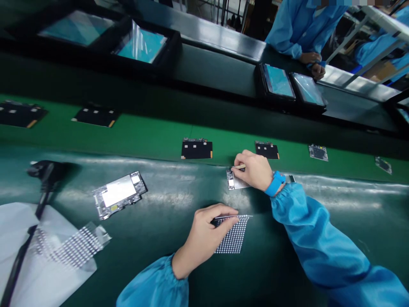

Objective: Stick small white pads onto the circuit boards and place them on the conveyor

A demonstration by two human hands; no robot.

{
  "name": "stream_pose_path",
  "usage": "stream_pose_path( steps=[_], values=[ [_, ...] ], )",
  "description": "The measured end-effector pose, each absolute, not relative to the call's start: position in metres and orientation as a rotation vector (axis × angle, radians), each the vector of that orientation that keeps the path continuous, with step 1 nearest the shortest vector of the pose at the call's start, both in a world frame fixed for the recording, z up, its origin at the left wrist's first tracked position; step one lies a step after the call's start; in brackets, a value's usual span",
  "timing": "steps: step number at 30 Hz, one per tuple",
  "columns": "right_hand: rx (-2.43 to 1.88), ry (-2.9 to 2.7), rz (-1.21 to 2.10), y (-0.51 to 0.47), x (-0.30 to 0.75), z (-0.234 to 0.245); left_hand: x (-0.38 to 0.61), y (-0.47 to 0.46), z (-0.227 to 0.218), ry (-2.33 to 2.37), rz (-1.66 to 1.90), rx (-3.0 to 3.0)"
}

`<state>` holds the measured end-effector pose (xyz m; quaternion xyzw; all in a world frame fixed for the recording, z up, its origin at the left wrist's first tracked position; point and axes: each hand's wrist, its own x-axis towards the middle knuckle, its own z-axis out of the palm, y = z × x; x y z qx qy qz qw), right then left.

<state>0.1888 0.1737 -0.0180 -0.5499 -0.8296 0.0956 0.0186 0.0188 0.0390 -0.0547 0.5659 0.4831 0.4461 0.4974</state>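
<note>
My left hand (207, 232) pinches the top edge of a sheet of small round white stickers (232, 238), which hangs down below the fingers. My right hand (255, 170) is closed around a short, thin, cream-coloured stick (239, 166), whose kind I cannot make out. That hand is over a circuit board (230, 181) with a silvery plate and covers much of it. A blue band (275, 184) circles the right wrist. To the left lies another circuit board (119, 194), bearing a bright metal plate.
Boards with black covers (197, 149) and bare boards (318, 152) lie along the green strip. A black plug and cable (44, 183) cross a white bag (19, 226) holding dotted sheets. Framed screens (279, 81) stand behind. A person in blue (294, 30) leans on the far counter.
</note>
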Motion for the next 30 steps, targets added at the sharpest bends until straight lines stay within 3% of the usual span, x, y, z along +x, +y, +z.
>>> stream_pose_path(
  steps=[30],
  values=[
    [-1.475,-2.887,0.241,0.141,0.220,-0.016,0.019,0.040,-0.055,1.230,1.049,1.390]
  ],
)
